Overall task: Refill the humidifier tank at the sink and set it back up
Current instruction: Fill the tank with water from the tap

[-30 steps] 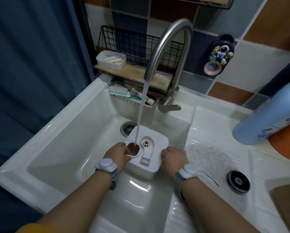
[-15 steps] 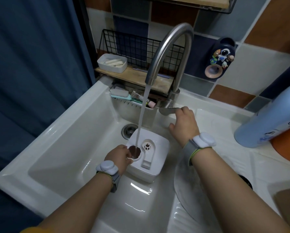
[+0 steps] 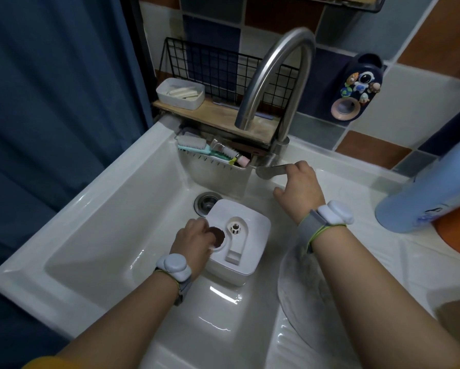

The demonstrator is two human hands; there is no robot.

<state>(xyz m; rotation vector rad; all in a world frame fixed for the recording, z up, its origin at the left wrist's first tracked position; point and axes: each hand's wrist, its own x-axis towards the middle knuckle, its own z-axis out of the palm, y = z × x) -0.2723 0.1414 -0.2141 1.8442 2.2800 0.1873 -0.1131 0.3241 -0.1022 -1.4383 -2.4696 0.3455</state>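
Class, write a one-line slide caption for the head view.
Left hand steadies the humidifier tank in the sink; right hand on the faucet lever, no water running.

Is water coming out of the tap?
No, nothing pours from the tap's spout, and the right hand rests on its lever.
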